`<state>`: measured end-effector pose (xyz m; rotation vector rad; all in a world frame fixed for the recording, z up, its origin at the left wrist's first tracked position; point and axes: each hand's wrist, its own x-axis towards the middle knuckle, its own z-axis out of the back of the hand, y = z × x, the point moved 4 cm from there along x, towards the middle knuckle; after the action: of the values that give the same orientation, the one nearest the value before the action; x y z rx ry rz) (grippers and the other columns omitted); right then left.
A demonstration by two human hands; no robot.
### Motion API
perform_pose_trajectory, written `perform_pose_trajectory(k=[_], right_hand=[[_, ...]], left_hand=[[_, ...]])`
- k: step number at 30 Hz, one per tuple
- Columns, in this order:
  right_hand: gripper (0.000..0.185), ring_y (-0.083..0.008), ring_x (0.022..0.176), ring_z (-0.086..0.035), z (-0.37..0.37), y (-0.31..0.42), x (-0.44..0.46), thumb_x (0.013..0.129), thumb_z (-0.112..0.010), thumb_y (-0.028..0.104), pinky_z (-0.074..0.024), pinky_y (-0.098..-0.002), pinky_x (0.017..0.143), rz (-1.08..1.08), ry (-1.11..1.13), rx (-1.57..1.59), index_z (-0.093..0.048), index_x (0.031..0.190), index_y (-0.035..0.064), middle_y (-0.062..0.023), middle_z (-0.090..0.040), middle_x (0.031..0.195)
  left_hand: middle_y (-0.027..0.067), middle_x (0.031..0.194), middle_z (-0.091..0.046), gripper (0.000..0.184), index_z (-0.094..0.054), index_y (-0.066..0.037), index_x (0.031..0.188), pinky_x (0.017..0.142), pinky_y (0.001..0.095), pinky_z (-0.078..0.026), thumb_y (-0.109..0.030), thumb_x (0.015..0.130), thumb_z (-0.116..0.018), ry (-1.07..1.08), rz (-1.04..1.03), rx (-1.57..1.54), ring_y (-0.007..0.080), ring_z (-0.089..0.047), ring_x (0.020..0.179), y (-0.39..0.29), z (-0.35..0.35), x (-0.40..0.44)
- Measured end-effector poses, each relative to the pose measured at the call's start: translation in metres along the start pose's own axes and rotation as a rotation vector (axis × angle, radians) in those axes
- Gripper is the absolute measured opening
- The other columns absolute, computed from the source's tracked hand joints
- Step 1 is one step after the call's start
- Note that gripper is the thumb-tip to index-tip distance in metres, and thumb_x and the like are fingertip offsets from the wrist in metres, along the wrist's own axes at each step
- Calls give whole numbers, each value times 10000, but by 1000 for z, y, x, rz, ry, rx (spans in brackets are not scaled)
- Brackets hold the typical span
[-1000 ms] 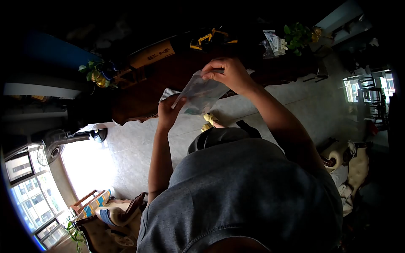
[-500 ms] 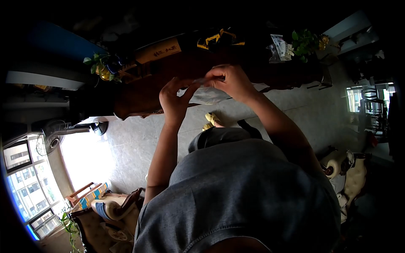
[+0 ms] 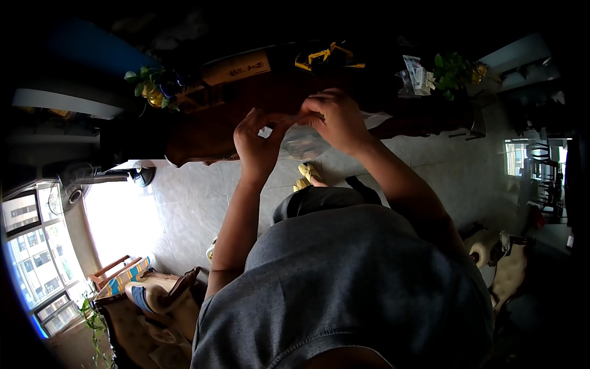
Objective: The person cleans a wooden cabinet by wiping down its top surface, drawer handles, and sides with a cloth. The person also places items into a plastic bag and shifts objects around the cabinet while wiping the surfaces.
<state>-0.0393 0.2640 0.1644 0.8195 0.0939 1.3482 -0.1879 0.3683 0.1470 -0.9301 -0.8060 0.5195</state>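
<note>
A clear, thin plastic bag (image 3: 304, 142) hangs between my two hands, in front of the dark wooden table's edge. My left hand (image 3: 257, 142) pinches its upper edge between thumb and fingers. Close beside it, my right hand (image 3: 335, 120) has its fingers closed on the same edge, the fingertips almost meeting those of the left. A pale piece of the plastic sticks out past the right wrist. Whether anything lies inside the bag I cannot tell.
On the dark table (image 3: 196, 138) stand a cardboard box (image 3: 236, 67), a yellow toy excavator (image 3: 330, 56), papers (image 3: 418, 75) and potted plants (image 3: 153, 92) at both ends. Behind me are a cream sofa (image 3: 166, 307) and an armchair (image 3: 511, 264). A fan (image 3: 75, 195) stands left.
The view has shifted slightly. My fingers stay on the bag's edge, and the right hand has turned a little. More of the plastic now shows to the right of my right wrist.
</note>
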Motion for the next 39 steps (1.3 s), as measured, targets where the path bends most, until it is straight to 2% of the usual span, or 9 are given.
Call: perform_pose_trajectory(k=[8,11,14,18,21,29,33,36,39], right_hand=[[89,-256,838,-701,-3,1,0,804,-796,120,-531,-381,876,90,-20,-27,-715,832,95,-39,-741,838],[107,-246,818,-694,3,0,-1,798,-809,137,-541,-364,846,57,-15,89,-728,853,95,-32,-736,834],[110,-232,812,-686,8,-11,-5,802,-814,142,-546,-346,800,-118,-21,158,-740,871,100,-23,-728,828],[124,-229,799,-667,10,-4,-2,810,-814,132,-538,-357,744,20,14,97,-703,843,85,-19,-711,808],[159,-229,787,-656,10,4,0,797,-818,122,-528,-369,745,81,-12,43,-668,827,80,-19,-703,802],[176,-216,778,-653,9,8,-1,752,-826,104,-507,-376,790,198,-72,-98,-665,822,103,-2,-699,800],[149,-205,763,-654,14,4,-5,770,-838,134,-513,-360,755,101,-94,-3,-706,835,107,1,-714,790],[145,-195,767,-656,18,-9,-9,796,-844,171,-518,-345,727,41,-66,31,-723,835,101,4,-724,803],[136,-191,790,-661,18,-7,-9,800,-842,169,-520,-340,730,82,-30,-1,-726,826,104,6,-729,816]], left_hand=[[46,728,-699,108,-781,-72,813,705,326,-489,-3,750,-835,-22,-168,68,201,-616,673,-10,5,3],[47,741,-709,110,-781,-67,823,716,321,-494,-5,752,-838,-20,-153,93,199,-631,685,-2,5,3],[42,761,-719,117,-789,-68,842,717,325,-505,-23,752,-849,-34,-95,23,199,-645,699,-4,10,5],[35,775,-722,120,-797,-73,858,707,326,-514,-44,758,-857,44,-62,-38,196,-652,715,-16,4,8],[33,781,-723,120,-801,-81,858,690,326,-515,-48,757,-858,60,-41,77,201,-647,722,-19,2,7],[19,762,-715,124,-792,-98,805,662,334,-501,4,744,-825,34,-224,103,210,-625,713,-21,3,7],[13,770,-726,134,-781,-100,793,677,339,-505,7,726,-825,22,-182,120,210,-636,723,-21,9,7],[8,777,-732,128,-771,-101,788,688,336,-508,-17,716,-835,-38,-17,49,204,-647,743,-14,19,7],[-9,796,-740,101,-773,-115,793,728,339,-508,-78,733,-845,98,-66,65,193,-651,754,-25,21,12]])
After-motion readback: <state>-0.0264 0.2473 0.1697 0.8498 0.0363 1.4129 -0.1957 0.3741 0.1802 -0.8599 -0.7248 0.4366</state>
